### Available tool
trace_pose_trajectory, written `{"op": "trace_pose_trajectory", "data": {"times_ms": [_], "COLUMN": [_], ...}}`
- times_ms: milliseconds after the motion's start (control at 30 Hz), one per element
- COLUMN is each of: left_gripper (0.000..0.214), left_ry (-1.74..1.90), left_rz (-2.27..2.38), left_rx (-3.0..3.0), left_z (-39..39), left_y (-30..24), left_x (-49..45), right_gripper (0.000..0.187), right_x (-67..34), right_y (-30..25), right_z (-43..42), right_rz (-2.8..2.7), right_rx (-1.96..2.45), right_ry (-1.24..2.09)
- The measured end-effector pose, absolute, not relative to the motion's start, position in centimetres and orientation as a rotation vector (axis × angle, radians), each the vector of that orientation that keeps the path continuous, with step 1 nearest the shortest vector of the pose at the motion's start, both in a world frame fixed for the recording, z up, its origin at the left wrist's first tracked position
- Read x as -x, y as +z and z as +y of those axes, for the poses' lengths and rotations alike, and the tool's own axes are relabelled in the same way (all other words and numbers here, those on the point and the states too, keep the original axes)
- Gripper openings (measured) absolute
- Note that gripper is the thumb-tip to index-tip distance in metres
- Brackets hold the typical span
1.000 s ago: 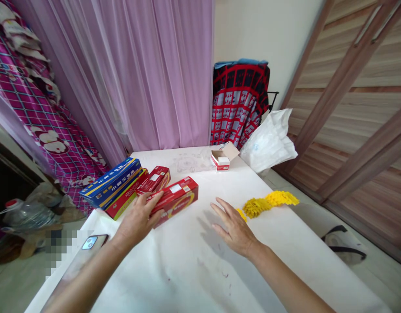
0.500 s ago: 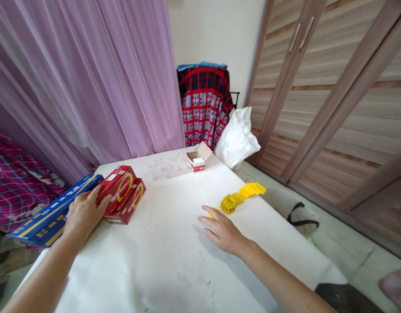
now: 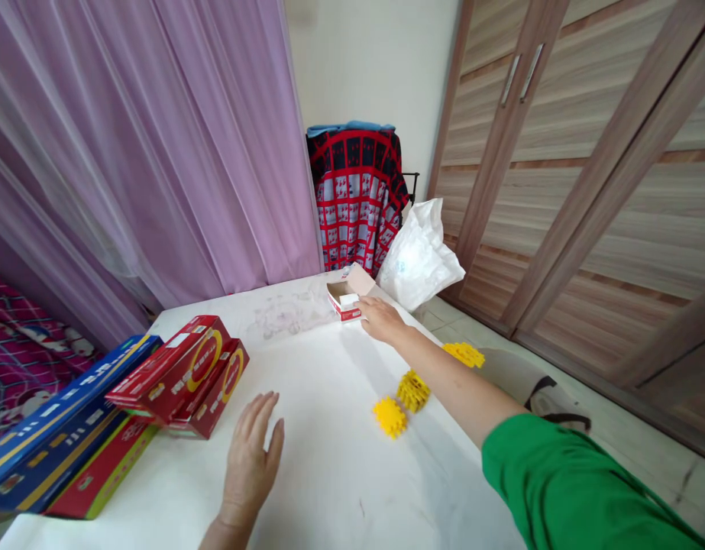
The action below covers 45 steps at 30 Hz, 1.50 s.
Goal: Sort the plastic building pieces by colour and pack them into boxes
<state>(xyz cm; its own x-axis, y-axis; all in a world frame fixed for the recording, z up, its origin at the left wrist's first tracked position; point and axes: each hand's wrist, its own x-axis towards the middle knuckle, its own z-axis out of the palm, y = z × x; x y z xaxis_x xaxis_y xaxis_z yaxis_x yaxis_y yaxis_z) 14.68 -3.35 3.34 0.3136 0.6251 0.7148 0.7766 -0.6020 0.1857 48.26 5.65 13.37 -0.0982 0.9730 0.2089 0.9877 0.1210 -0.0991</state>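
Observation:
My right hand (image 3: 380,319) is stretched to the far end of the table, its fingers at the right side of a small red and white carton (image 3: 347,312) whose lid stands up. Whether the fingertips touch it I cannot tell. Nearer me, my left hand (image 3: 252,451) is over the white tabletop, fingers extended and thumb apart, holding nothing. Left of it are red boxes (image 3: 183,374) leaning against long blue boxes (image 3: 59,428). Below my right forearm lie a bright yellow toothed piece (image 3: 389,417) and a darker yellow toothed stack (image 3: 413,391); more yellow pieces (image 3: 464,354) sit beyond the arm.
The white-covered table (image 3: 312,473) has a stained patch near its far edge. A white plastic bag (image 3: 421,256) stands beyond the far right corner, before a chair draped in red plaid cloth (image 3: 357,198). Purple curtains (image 3: 157,153) hang behind; a wooden wardrobe (image 3: 558,191) is on the right.
My left hand has left the red boxes and moved right over the table. My right hand has moved away from the yellow pieces, forward to the small carton. The view has shifted slightly.

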Motion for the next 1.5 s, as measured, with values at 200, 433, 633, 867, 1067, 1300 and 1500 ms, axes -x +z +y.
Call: {"op": "trace_pose_trajectory", "data": {"times_ms": [200, 433, 633, 867, 1067, 1300, 1500], "left_gripper": [0.043, 0.040, 0.040, 0.040, 0.038, 0.035, 0.041], "left_ry": [-1.200, -1.212, -1.278, -1.336, -1.518, -1.578, -1.560], "left_rz": [-1.430, -1.468, -1.547, -1.556, -1.634, -1.731, -1.717], "left_rx": [2.356, 2.383, 2.397, 2.411, 2.292, 2.240, 2.272], "left_z": [-1.1, -1.5, -1.4, -1.1, -1.5, -5.0, -7.7], "left_y": [-1.5, -1.5, -1.7, -2.1, -1.3, 1.6, 4.4], "left_x": [-15.7, -15.6, -15.7, -15.4, -15.3, -13.8, -15.6], "right_gripper": [0.070, 0.057, 0.032, 0.022, 0.012, 0.014, 0.038], "right_x": [-47.0, -45.4, -43.9, -44.3, -44.3, -43.3, -42.6], "right_y": [13.1, 10.9, 10.3, 11.8, 11.7, 10.6, 10.6], "right_z": [13.3, 17.3, 16.0, 8.7, 1.5, -4.8, -8.1], "right_rz": [-2.275, -2.384, -2.390, -2.541, -2.721, -2.887, -2.642], "right_rx": [2.034, 2.262, 2.246, 1.695, 1.312, 1.091, 1.256], "right_ry": [-0.151, -0.038, -0.053, -0.070, -0.051, 0.042, 0.084]}}
